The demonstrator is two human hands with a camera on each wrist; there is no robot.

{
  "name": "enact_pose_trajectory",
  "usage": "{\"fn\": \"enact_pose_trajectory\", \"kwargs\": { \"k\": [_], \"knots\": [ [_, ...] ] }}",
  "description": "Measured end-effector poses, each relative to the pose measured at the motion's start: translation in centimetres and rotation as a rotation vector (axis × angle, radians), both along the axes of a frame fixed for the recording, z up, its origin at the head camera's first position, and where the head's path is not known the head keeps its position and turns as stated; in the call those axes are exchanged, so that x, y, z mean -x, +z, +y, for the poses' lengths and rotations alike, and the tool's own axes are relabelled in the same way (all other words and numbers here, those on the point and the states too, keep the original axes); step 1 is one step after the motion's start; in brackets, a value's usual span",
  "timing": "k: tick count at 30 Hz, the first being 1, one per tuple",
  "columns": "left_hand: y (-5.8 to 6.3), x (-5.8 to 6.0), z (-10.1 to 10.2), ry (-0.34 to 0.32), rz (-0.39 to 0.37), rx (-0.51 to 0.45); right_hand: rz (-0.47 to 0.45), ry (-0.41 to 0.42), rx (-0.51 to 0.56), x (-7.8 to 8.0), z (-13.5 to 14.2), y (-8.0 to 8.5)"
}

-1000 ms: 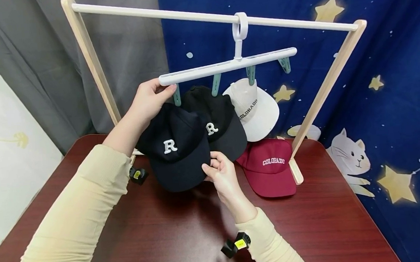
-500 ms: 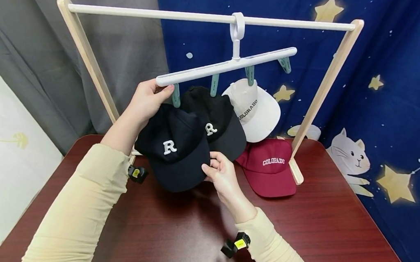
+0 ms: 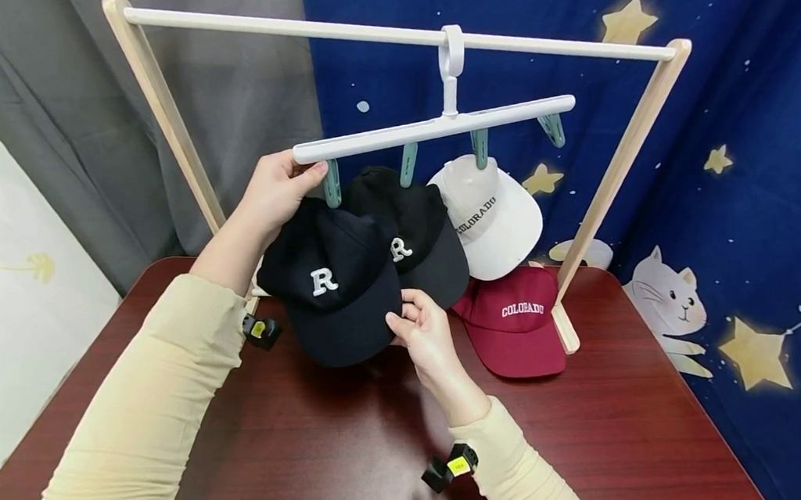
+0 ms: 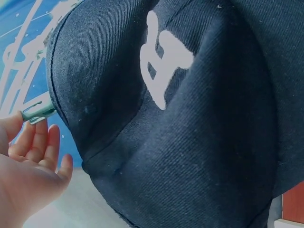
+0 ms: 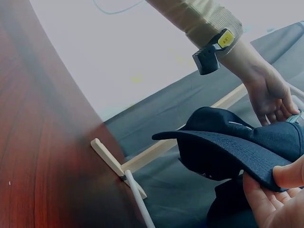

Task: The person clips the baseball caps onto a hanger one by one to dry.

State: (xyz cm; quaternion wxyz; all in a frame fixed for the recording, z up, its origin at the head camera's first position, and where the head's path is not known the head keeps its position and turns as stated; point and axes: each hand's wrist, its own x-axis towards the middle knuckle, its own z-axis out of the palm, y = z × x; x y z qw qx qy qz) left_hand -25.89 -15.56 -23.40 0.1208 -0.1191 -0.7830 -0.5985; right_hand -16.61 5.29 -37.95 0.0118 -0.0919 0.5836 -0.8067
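My left hand (image 3: 274, 188) is at the left end of a white bar hanger (image 3: 392, 137), its thumb and fingers pinching a green clip (image 4: 39, 110). Just below hangs a navy cap (image 3: 336, 286) with a white R on its front. My right hand (image 3: 427, 334) pinches the right edge of that cap's brim (image 5: 228, 149) between thumb and fingers. Behind it a black cap (image 3: 436, 251) with an R hangs beneath another clip (image 3: 409, 164). A white cap (image 3: 486, 216) hangs beneath a third clip (image 3: 480, 149). Whether the left clip grips the navy cap is hard to tell.
A wooden rack (image 3: 164, 115) stands on the dark red table (image 3: 304, 462), with the hanger's ring (image 3: 454, 51) around its top rod. On the right, a maroon cap (image 3: 519, 323) sits by the rack's foot (image 3: 566, 329). The rightmost clip (image 3: 553, 130) holds nothing.
The hanger's left end and my left hand have shifted slightly left. The white cap and the right-end clip have swung a little right and down. My right hand stays on the brim.
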Motion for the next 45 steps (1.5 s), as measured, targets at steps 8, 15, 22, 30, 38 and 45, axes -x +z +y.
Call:
{"fn": "enact_pose_trajectory", "kwargs": {
  "k": [8, 15, 22, 30, 38, 45],
  "knots": [
    [-0.10, 0.13, -0.21, -0.002, -0.018, -0.016, 0.005, -0.011, -0.008, 0.19, 0.03, 0.04],
    [-0.03, 0.31, -0.40, -0.004, -0.030, -0.031, 0.000, -0.022, -0.010, 0.30, 0.13, 0.02],
    [-0.01, 0.18, -0.37, -0.018, -0.023, -0.060, -0.009, -0.028, -0.011, 0.28, 0.26, -0.13],
    [0.17, 0.01, -0.35, -0.015, -0.031, -0.087, -0.004, -0.022, -0.005, 0.25, 0.49, -0.16],
    [0.28, 0.12, -0.30, -0.013, -0.045, -0.103, -0.008, -0.019, 0.008, 0.27, 0.52, 0.06],
    [0.15, 0.11, -0.29, -0.016, -0.035, -0.123, 0.003, -0.014, 0.004, 0.38, 0.48, 0.23]
  ]
}}
